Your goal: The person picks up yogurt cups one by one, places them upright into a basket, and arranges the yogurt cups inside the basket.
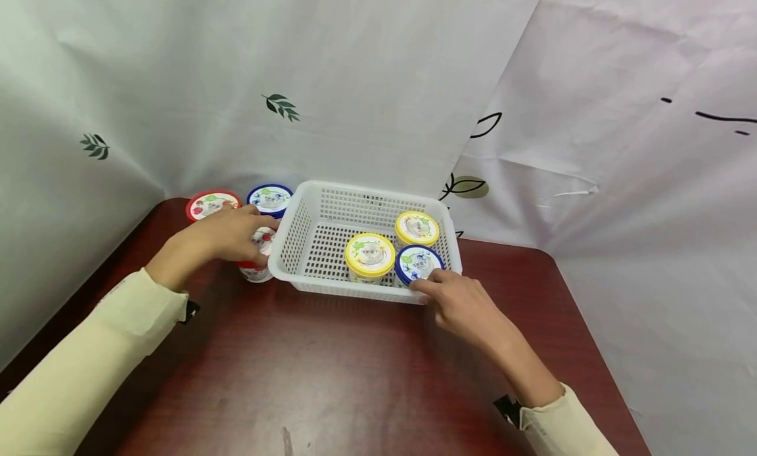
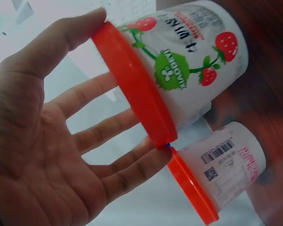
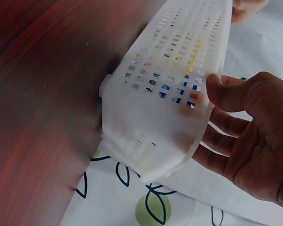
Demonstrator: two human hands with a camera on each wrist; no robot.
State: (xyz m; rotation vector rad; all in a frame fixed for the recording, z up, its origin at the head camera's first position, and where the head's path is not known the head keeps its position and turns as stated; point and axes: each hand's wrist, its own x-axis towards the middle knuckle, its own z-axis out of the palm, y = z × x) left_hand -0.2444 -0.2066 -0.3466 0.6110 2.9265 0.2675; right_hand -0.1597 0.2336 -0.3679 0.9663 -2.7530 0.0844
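Note:
A white plastic basket (image 1: 298,282) holds two yellow-lidded cups (image 1: 369,254) and a blue-lidded cup (image 1: 417,261). My right hand (image 1: 458,305) grips the basket's near right rim beside the blue lid. In the right wrist view, the thumb lies outside the wall and the fingers pass over the rim. At the basket's left end, my left hand (image 1: 230,234) holds a strawberry cup (image 2: 188,56) by its red lid, thumb on one edge and fingers at the far side. That cup is tilted in the left wrist view and partly hidden by the hand in the head view.
Behind the left hand stand another red-lidded cup (image 1: 204,205) and a blue-lidded cup (image 1: 269,198). Everything rests on a dark red wooden table (image 1: 331,377). A pale curtain (image 1: 367,81) with leaf prints hangs behind the table and along its sides.

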